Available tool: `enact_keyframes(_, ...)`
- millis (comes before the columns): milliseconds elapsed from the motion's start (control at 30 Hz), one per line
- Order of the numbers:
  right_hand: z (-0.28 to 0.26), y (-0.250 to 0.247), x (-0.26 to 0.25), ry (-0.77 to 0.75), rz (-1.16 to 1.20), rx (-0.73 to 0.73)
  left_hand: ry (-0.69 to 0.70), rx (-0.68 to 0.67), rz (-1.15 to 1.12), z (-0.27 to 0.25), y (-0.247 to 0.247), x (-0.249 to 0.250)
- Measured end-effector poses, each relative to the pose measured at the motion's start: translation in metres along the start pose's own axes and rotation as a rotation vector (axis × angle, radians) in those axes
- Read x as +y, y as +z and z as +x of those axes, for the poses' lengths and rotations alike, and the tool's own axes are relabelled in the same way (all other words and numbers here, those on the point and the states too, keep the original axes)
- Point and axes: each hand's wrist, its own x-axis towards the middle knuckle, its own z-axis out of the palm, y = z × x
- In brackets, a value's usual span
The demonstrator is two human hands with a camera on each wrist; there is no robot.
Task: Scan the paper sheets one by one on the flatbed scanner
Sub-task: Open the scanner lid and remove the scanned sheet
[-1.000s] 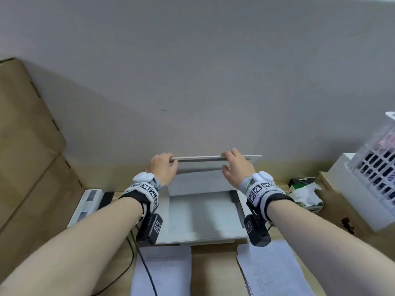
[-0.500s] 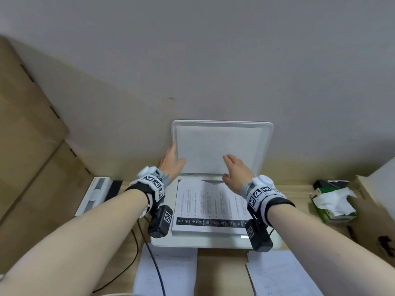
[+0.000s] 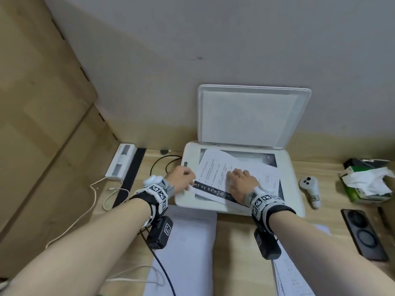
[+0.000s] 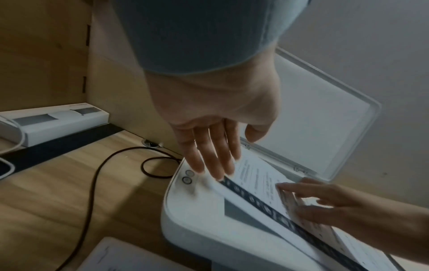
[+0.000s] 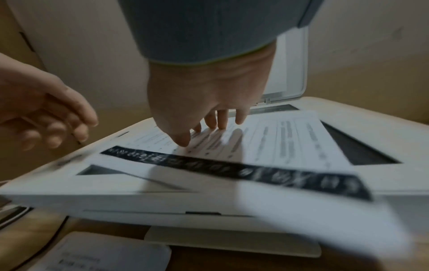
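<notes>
The white flatbed scanner [image 3: 291,178] sits at the back of the desk with its lid [image 3: 252,116] standing open against the wall. A printed paper sheet [image 3: 213,165] with a dark band along its near edge lies skewed on the glass. My left hand [image 3: 183,178] touches the sheet's near left corner with straight fingers [image 4: 209,161], beside the scanner's two round buttons [image 4: 188,177]. My right hand [image 3: 241,181] lies flat on the middle of the sheet [image 5: 290,139], its spread fingertips [image 5: 221,121] pressing the paper. Neither hand grips anything.
One paper stack [image 3: 190,248] lies on the desk before the scanner at the left, another [image 3: 292,276] at the right. A white controller [image 3: 310,186], a tissue box [image 3: 367,184] and a black phone [image 3: 363,233] are to the right. A white device [image 3: 121,161] and cables [image 3: 100,193] lie left.
The lid went from half raised to fully open. Both hands left it and came down onto the sheet, which has turned askew on the glass.
</notes>
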Motion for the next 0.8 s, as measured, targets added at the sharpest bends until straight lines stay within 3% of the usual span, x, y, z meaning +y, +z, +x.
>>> enact_keyframes(133,-0.024,0.002,-0.006,0.056,-0.039,0.043,-0.126,-0.191,-0.035,-0.021,0.011,-0.008)
enact_keyframes(267,-0.061,0.007,-0.012,0.018,-0.006,0.048,-0.179,-0.387,0.154,-0.036,0.038,-0.027)
enact_keyframes(400,-0.084,0.010,-0.009,0.002,0.122,-0.015,-0.125,-0.308,0.144,-0.033,0.062,-0.045)
enact_keyframes(567,-0.113,0.008,0.020,0.186,0.163,0.026,-0.100,-0.149,0.039,-0.046,0.068,-0.031)
enact_keyframes(700,-0.139,0.008,0.047,0.351,0.133,-0.062,-0.142,-0.207,-0.008,-0.044,0.076,-0.028)
enact_keyframes(800,-0.153,0.013,0.067,0.329,0.241,-0.114,-0.125,-0.284,-0.007,-0.052,0.096,-0.016)
